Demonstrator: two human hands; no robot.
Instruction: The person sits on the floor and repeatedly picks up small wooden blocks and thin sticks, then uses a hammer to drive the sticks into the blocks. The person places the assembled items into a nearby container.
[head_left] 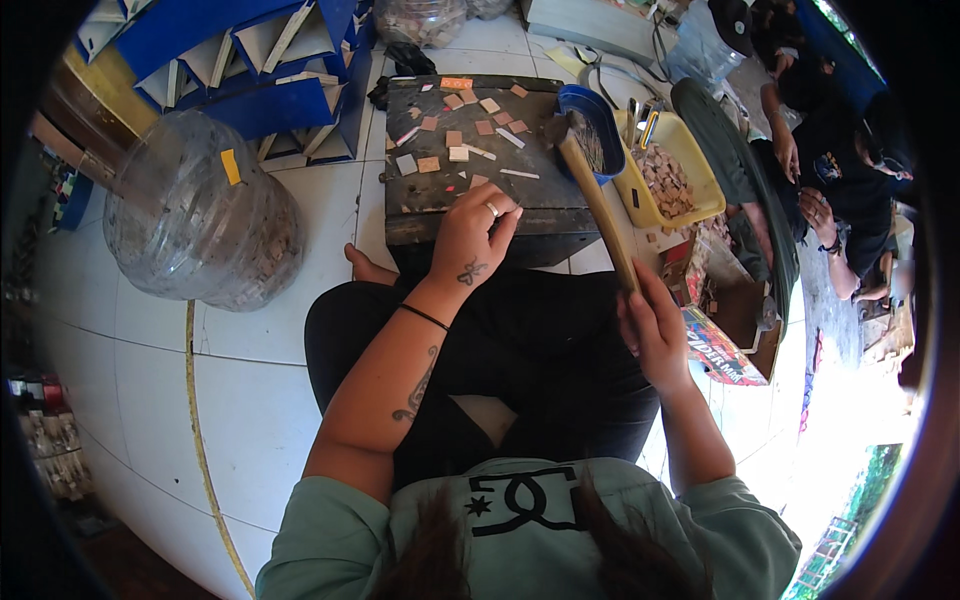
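Observation:
My right hand is wrapped round the lower end of a long wooden-handled hammer. Its handle slants up and to the left, and the dark head lies before the blue tub. At the near edge of a dark, worn box, my left hand is closed in a pinch, thumb against fingers. What the pinch holds, if anything, is too small to make out. Small square wooden pieces and thin pale strips lie scattered over the box top beyond my left hand.
A blue tub of thin nail-like pieces stands at the box's right corner. Beside it is a yellow basin of wooden pieces. An open carton sits at right, a clear plastic container at left. Another person sits far right.

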